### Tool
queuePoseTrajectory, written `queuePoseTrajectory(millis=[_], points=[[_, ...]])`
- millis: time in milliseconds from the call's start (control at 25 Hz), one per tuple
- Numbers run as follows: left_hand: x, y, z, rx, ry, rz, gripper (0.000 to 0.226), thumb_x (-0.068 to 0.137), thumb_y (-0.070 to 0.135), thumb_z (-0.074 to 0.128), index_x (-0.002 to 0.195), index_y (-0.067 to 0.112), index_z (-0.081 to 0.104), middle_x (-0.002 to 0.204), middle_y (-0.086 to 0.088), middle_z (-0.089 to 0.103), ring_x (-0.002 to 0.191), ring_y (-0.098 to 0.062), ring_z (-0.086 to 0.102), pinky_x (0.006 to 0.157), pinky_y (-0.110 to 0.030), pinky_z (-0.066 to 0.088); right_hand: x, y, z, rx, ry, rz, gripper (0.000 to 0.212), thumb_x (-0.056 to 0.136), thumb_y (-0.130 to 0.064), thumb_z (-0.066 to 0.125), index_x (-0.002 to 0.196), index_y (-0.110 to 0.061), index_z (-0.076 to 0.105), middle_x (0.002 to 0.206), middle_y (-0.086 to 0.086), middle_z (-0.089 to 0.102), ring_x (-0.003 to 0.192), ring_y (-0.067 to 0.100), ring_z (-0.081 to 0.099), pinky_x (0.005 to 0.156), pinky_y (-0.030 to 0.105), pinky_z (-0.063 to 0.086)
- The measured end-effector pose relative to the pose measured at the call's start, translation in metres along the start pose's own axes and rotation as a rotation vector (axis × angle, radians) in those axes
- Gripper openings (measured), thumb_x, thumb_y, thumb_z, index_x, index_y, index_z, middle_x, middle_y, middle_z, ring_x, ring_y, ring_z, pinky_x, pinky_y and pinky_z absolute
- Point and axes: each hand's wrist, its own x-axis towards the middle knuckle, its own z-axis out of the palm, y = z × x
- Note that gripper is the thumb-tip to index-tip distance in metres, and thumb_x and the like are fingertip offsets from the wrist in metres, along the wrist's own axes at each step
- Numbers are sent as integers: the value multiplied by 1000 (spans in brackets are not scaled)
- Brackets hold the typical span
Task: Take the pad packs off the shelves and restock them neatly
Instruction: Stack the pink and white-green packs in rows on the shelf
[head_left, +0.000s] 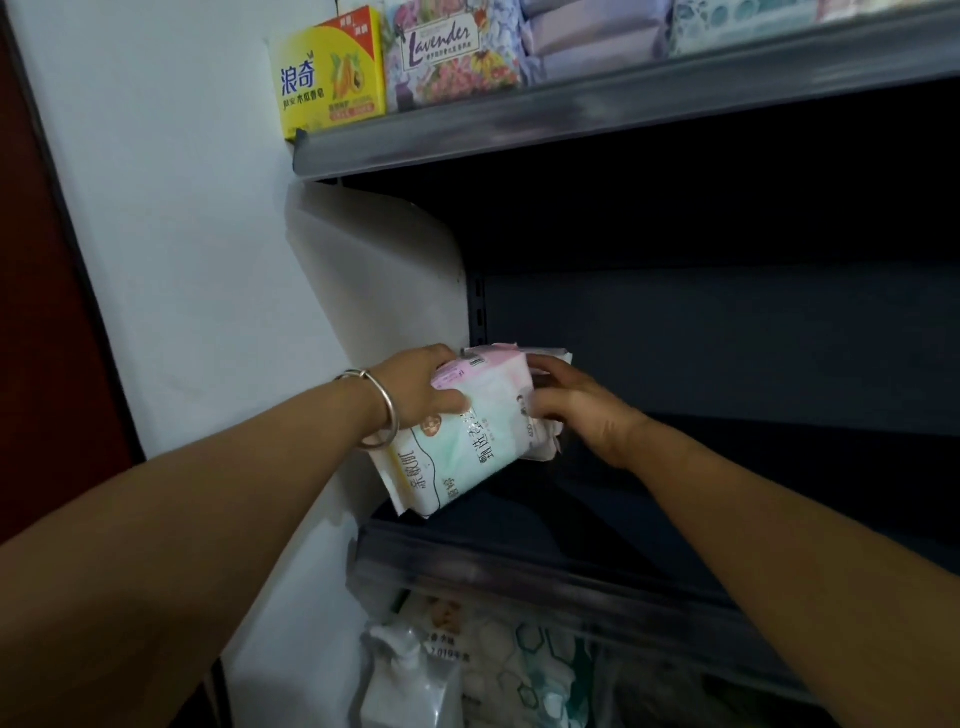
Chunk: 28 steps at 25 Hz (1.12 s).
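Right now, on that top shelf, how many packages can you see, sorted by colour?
Yellow box: 1
Floral Lavender pack: 1
Plain lilac stack: 1, single packs hard to separate
Teal-patterned pack: 1
Total: 4 groups

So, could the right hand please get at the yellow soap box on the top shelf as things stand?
Probably not at once: the right hand is busy steadying the pad packs, though nothing blocks the yellow soap box at the shelf's open front.
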Motion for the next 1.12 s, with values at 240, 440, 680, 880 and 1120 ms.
queuePoseTrajectory(millis=[240, 440, 680, 880, 1120], points=[[-14, 34, 0, -102, -145, 108, 27, 85, 24, 66, 109, 25, 54, 100, 3, 63, 84, -13, 62, 74, -23, 52, -43, -8, -28, 181, -141, 122, 50, 77, -2, 72, 124, -12, 56, 117, 9, 67, 105, 24, 65, 83, 35, 56], [-20, 40, 13, -17, 219, -101, 66, 84, 55, 56, 127, 6, 47, 125, -12, 56, 103, -26, 56, 83, -34, 48, -66, -7, -36, 300, 70, 97, 53, 75, -4, 75, 122, -16, 54, 114, 5, 66, 101, 24, 65, 74, 39, 57], [-45, 61, 19, -890, 26, -626, 71, 86, 70, 33, 110, 6, 48, 96, -20, 61, 80, -36, 64, 59, -42, 56, -81, -11, -29, 257, 167, -90, 52, 69, 5, 77, 109, -18, 53, 108, 5, 65, 103, 23, 64, 79, 37, 58], [-37, 56, 18, -1328, 121, -614, 46, 89, 53, 51, 93, 8, 54, 83, -12, 66, 78, -28, 65, 77, -48, 55, -79, -16, -24, -57, 191, -264, 71, 70, 13, 72, 102, -49, 57, 149, -10, 28, 135, 13, 32, 100, 33, 48], [-36, 30, 40, -1301, 244, -418, 20, 87, 8, 54, 107, 4, 52, 84, -13, 66, 76, -25, 64, 74, -43, 55, -76, -14, -26, 640, 150, 167, 29, 88, -4, 52, 115, -12, 60, 120, 14, 61, 95, 28, 63, 70, 40, 56]])
